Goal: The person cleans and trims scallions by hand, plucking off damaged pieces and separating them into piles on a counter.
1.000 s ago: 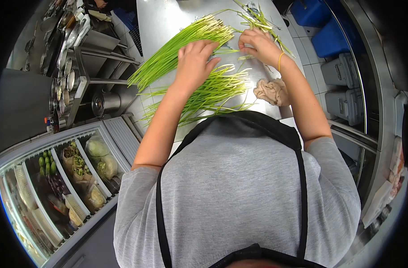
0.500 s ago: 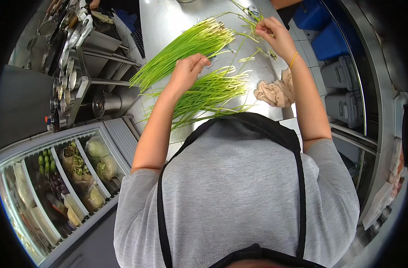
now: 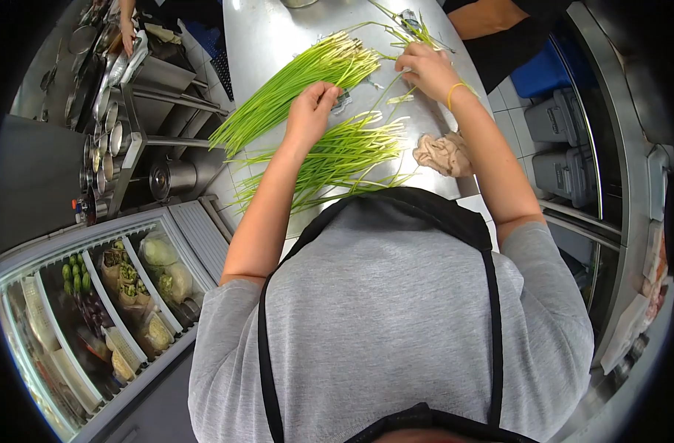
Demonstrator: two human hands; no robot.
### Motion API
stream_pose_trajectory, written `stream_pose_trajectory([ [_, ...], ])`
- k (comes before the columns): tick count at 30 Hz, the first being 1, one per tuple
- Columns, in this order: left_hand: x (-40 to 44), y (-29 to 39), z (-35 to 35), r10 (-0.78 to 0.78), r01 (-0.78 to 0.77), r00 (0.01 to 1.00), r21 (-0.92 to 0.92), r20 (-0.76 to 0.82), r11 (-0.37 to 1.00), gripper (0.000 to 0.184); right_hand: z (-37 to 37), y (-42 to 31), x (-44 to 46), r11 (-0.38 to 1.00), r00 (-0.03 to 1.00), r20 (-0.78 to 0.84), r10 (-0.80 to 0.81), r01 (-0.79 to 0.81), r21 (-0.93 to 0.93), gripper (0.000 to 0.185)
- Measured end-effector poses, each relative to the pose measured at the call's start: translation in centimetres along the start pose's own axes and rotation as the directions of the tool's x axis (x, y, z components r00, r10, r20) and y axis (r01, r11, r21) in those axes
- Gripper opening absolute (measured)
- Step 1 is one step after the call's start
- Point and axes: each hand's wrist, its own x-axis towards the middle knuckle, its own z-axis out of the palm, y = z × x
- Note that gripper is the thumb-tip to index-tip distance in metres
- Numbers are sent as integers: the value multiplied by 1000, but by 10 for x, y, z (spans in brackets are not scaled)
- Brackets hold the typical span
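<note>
Long green chives with pale ends lie in two piles on the steel table: a thick far bundle (image 3: 292, 85) and a looser near pile (image 3: 337, 155). Between the piles is my left hand (image 3: 312, 109), thumb and forefinger pinched on what looks like a thin chive stalk. My right hand (image 3: 430, 68) is over the loose trimmings (image 3: 425, 37) on the right, its fingers curled inward. What those fingers hold, if anything, is hidden. A small clear plastic piece (image 3: 341, 102) lies just beside my left fingertips.
A crumpled beige cloth (image 3: 441, 153) sits at the table's right edge (image 3: 466, 74). Another person's arm (image 3: 488, 16) is at the far right corner. A metal container (image 3: 298, 3) stands at the far end. To the left are pot racks and a glass-topped display fridge (image 3: 108, 295).
My right hand has moved left and slightly nearer, over the trimmings. My left hand has shifted slightly toward the far bundle. The other person's arm at the far right has come further into view.
</note>
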Motion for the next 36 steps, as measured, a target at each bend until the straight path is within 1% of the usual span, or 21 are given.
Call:
stream_pose_trajectory([
  [3, 5, 2, 9, 54, -54, 998, -4, -34, 999, 23, 2, -6, 6, 996, 996, 90, 14, -6, -89, 5],
  [4, 5, 8, 11, 116, -110, 990, 78, -77, 991, 23, -1, -12, 7, 996, 996, 86, 11, -3, -89, 5],
  [6, 3, 14, 18, 175, -155, 977, 163, -122, 974, 23, -6, -29, 1, 995, 995, 37, -98, 97, 31, 6],
  [8, 0, 14, 29, 68, -79, 995, -144, -76, 986, 23, -10, -48, -3, 982, 989, 48, -137, 129, 136, 8],
  [9, -2, 19, 34, -71, 70, 997, -349, 11, 935, 20, -10, -55, -5, 971, 981, 9, -194, 191, 145, 8],
  [10, -3, 18, 34, -70, 71, 997, -350, 16, 934, 20, -11, -58, -8, 956, 968, -32, -248, 250, 151, 8],
  [12, -5, 17, 28, -32, 34, 994, -19, 100, 999, 20, -12, -56, -11, 945, 960, -114, -257, 275, 178, 6],
  [18, -23, 32, 6, -27, 18, 998, 148, 60, 989, 22, -21, -42, -13, 915, 976, -6, -217, 206, 346, 10],
  [20, -27, 32, 6, -56, 49, 997, 142, 50, 989, 22, -16, -44, -13, 740, 982, -49, -182, 170, 651, 9],
  [21, -28, 31, 6, -83, 77, 996, 135, 44, 988, 22, -9, -43, -12, 740, 982, -48, -183, 169, 651, 9],
  [23, -31, 26, 5, -63, 60, 998, 131, 24, 990, 22, 9, -40, -6, 314, 995, -94, 41, 76, 946, 13],
  [24, -34, 23, 3, -44, 43, 999, 130, 3, 991, 22, 10, -33, -2, 313, 995, -91, 36, 75, 947, 13],
  [26, -41, 15, 1, -28, 30, 999, 181, -15, 983, 23, 12, -6, 6, 426, 957, -181, 227, 69, 902, 16],
  [27, -45, 14, -1, -9, 15, 1000, 233, -25, 972, 25, 9, 8, 9, 549, 964, -154, 219, 9, 836, 20],
  [28, -49, 18, -4, -12, 17, 1000, 233, -25, 972, 25, 7, 14, 9, 548, 964, -151, 218, 8, 837, 20],
  [29, -51, 25, -8, 6, -29, 998, 346, 67, 938, 26, 5, 19, 10, 848, 971, -136, 197, -99, 520, 22],
  [30, -54, 30, -10, 14, -84, 987, 450, 158, 889, 28, -3, 17, 13, 980, 977, -114, 182, -172, 96, 25],
  [31, -56, 30, -11, 13, -82, 988, 450, 155, 889, 28, -17, 8, 14, 965, 965, 40, 261, -260, -40, 27],
  [33, -57, 31, -12, 171, -249, 966, 531, 191, 810, 29, -13, 10, 22, 967, 972, -10, 235, -235, -95, 25],
  [34, -56, 34, -13, 173, -249, 967, 529, 189, 811, 29, -10, 11, 26, 966, 977, -58, 208, -214, -148, 22],
  [36, -54, 42, -16, 12, -106, 981, 481, 195, 870, 30, -3, 6, 37, 983, 986, -95, 136, -146, -108, 19],
])
